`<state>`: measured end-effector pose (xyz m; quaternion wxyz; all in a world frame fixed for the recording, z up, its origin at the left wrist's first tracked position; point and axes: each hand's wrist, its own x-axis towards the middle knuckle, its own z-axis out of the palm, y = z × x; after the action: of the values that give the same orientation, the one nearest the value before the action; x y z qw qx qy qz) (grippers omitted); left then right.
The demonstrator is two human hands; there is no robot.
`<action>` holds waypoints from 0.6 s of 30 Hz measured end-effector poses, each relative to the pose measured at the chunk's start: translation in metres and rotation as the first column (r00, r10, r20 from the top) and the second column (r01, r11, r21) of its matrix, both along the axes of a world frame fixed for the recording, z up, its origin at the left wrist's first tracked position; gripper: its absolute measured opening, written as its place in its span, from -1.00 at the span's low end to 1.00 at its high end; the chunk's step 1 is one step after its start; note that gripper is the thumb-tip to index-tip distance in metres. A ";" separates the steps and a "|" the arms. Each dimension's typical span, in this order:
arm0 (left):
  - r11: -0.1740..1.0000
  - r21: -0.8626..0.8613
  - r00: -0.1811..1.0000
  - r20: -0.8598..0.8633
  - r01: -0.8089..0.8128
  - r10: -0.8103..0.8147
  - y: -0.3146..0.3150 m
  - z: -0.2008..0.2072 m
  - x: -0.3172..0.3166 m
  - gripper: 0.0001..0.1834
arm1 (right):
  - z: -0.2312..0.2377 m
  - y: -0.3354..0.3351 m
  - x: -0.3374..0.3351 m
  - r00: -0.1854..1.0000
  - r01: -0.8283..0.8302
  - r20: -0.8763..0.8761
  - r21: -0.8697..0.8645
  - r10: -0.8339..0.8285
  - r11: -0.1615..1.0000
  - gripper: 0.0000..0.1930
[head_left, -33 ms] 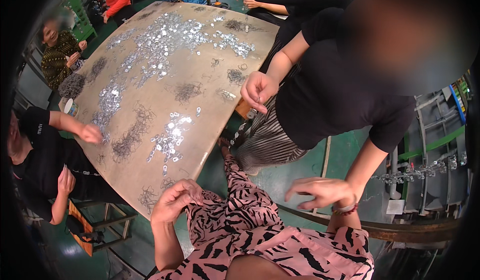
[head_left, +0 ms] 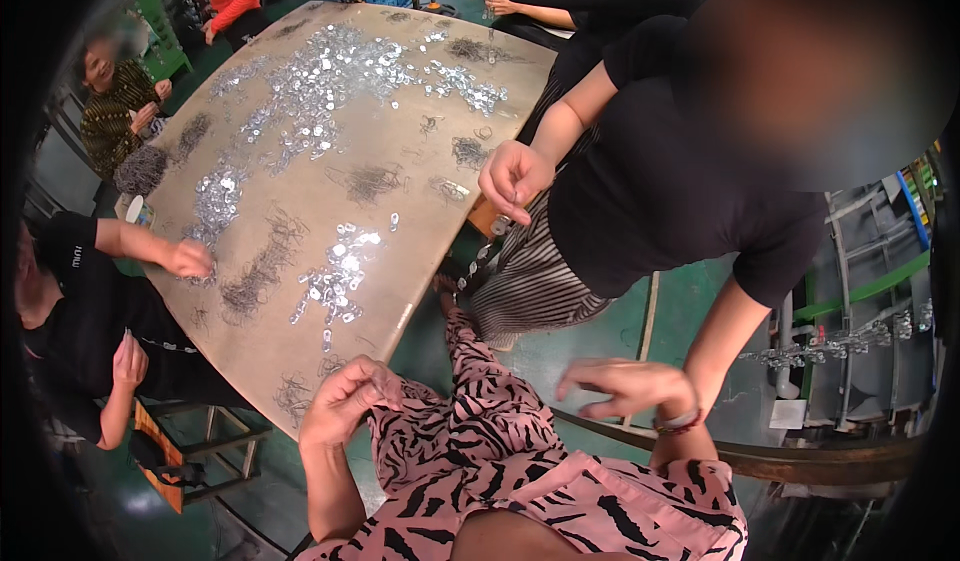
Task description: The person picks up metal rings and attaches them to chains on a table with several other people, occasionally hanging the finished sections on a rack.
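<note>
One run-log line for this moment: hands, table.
left hand: curled, contents unclear | right hand: open, nothing visible held | table: loose silvery metal tabs, dark wire pieces

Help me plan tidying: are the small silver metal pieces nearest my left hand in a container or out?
Out: the small silver metal pieces lie scattered directly on the tan tabletop, bare surface showing between.

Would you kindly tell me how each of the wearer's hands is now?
Left hand: fingers curled; whether it holds anything cannot be told.
Right hand: open, fingers extended, blurred; nothing held is discernible.
</note>
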<state>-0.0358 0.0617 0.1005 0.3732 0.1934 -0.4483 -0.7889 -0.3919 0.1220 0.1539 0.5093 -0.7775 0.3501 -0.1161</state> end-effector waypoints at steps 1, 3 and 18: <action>0.997 0.070 1.000 0.003 -0.025 0.025 0.002 -0.002 0.000 -0.85 | -0.021 -0.002 0.008 1.000 0.005 -0.029 0.043 -0.004 0.999 -0.69; 0.997 0.031 0.996 0.040 -0.075 0.074 0.004 -0.002 0.003 -0.87 | -0.079 -0.001 0.031 0.992 0.028 0.109 0.335 -0.068 0.942 -0.74; 0.787 -0.046 0.739 0.316 -0.615 0.596 -0.021 -0.033 0.009 -0.85 | -0.122 -0.111 0.184 0.644 0.385 0.470 0.484 -0.604 0.786 -0.76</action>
<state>-0.0266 0.0403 0.0679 0.5269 0.4624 -0.3900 -0.5970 -0.2074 0.0112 0.0321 0.6665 -0.4700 0.3855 -0.4316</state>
